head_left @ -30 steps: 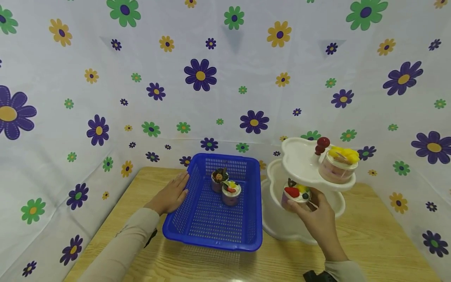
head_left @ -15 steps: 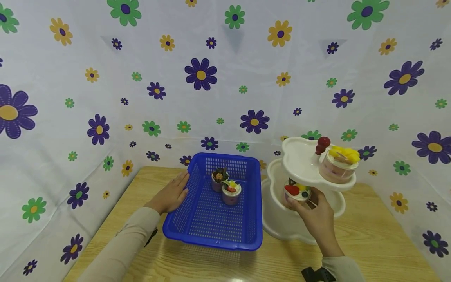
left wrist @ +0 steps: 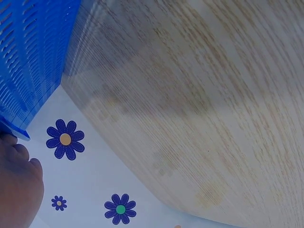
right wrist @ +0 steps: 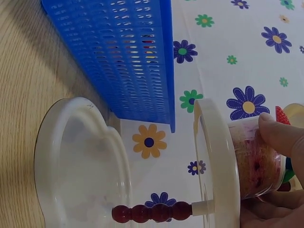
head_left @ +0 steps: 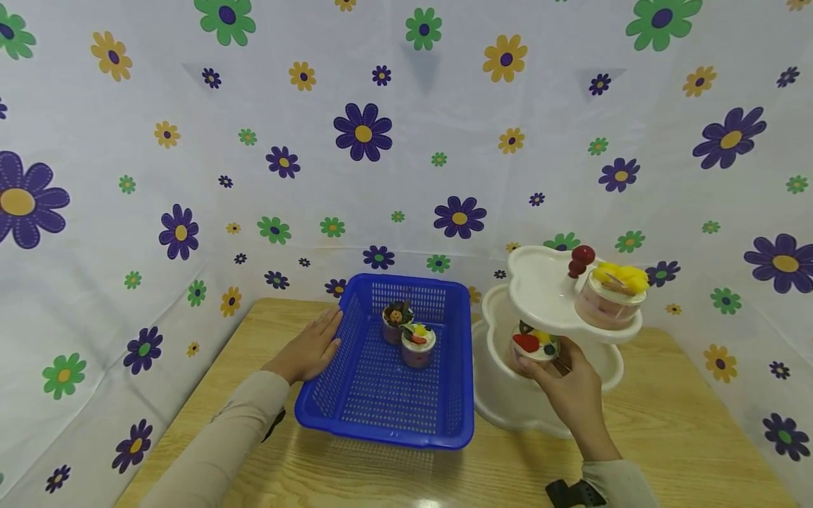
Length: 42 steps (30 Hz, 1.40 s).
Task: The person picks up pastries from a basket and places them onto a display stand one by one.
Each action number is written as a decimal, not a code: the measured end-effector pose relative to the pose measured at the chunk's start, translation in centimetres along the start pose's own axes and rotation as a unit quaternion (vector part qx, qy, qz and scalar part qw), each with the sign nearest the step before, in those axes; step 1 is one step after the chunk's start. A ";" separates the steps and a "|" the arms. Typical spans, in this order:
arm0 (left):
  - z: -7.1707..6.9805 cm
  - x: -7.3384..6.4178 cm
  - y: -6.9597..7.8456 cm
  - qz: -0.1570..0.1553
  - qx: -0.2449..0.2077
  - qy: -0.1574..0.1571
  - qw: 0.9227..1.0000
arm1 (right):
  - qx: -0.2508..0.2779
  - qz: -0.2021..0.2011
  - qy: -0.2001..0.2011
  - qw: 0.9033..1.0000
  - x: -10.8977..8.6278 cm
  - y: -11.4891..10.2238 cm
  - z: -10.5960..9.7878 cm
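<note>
My right hand [head_left: 571, 388] grips a clear dessert cup [right wrist: 256, 159] topped with strawberry and other fruit. The cup is on the middle tier [right wrist: 218, 156] of a white tiered stand, under the overhang of the top tier [head_left: 540, 289]. In the right wrist view the thumb lies along the cup's side and the fingers go beneath it. My left hand [head_left: 310, 351] rests with straight fingers on the left rim of a blue plastic basket [head_left: 384, 441]. Inside stand a chocolate-topped dessert cup [head_left: 394, 330] and a fruit-topped dessert cup [head_left: 418, 347].
Another dessert cup with yellow fruit [head_left: 610, 303] stands on the top tier beside the red beaded knob [head_left: 582, 255]. The lowest tier [right wrist: 80, 161] sits on the wooden table [head_left: 356, 480], right of the basket. A flower-print sheet [head_left: 406, 127] hangs behind and at the sides.
The strawberry-topped cup has settled slightly lower on the middle tier, with the right hand still around it. The left hand stays on the basket rim.
</note>
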<state>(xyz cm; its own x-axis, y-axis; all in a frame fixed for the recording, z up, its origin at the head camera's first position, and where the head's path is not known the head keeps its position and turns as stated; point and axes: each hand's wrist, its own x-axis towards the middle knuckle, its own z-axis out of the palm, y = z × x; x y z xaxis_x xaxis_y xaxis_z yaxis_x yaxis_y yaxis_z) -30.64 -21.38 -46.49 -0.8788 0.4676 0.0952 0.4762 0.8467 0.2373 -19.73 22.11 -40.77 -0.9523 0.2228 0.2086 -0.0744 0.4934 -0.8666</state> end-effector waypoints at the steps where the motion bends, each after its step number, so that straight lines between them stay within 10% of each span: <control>1: 0.0 0.0 0.0 0.000 0.000 0.000 1.000 | 0.000 0.000 -0.004 1.000 0.0 0.0 -0.1; 42: -0.5 -0.1 0.5 -0.007 -0.008 -0.007 1.000 | -0.054 -0.034 -0.025 0.998 -3.1 -0.6 -2.3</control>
<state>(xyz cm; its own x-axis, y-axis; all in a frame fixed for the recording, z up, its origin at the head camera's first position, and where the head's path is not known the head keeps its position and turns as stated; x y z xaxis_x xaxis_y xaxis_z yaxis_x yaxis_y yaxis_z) -30.29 -21.13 -45.84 -0.8847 0.4595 0.0789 0.4636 0.8490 0.2536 -16.07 23.04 -39.85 -0.9599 0.1455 0.2396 -0.1090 0.5939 -0.7971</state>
